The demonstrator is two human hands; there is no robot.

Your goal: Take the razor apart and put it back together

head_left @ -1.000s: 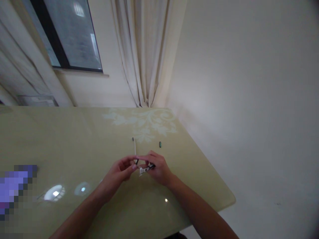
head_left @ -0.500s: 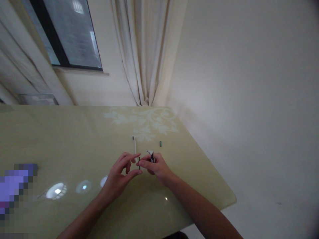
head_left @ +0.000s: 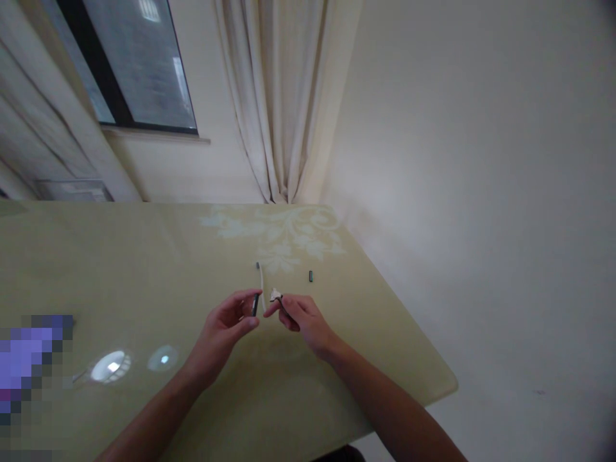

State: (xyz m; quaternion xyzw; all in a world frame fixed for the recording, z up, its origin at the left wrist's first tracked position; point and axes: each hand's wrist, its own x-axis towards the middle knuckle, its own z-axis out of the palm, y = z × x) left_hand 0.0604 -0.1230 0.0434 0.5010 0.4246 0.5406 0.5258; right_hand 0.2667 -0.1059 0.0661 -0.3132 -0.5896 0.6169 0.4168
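A small dark flat piece (head_left: 255, 305) is pinched upright between the thumb and fingers of my left hand (head_left: 228, 323). Just to its right, my right hand (head_left: 303, 319) grips a small black-and-white object (head_left: 276, 296), which pokes out past the fingers; its lower part is hidden in the hand. A thin white stick with a dark tip (head_left: 262, 282) lies on the table behind and between my hands. Beyond my right hand lies a small dark green rectangular piece (head_left: 310, 276).
The glossy greenish-yellow table (head_left: 192, 256) has a rounded corner at the right. A blurred purple object (head_left: 29, 353) is at the far left. Behind the table are a window (head_left: 139, 64) and curtains (head_left: 274, 96), with a wall at the right.
My left hand has taken the dark piece and drawn it left, away from my right hand. My right fingers have let it go, and the black-and-white object has shifted left and tilted.
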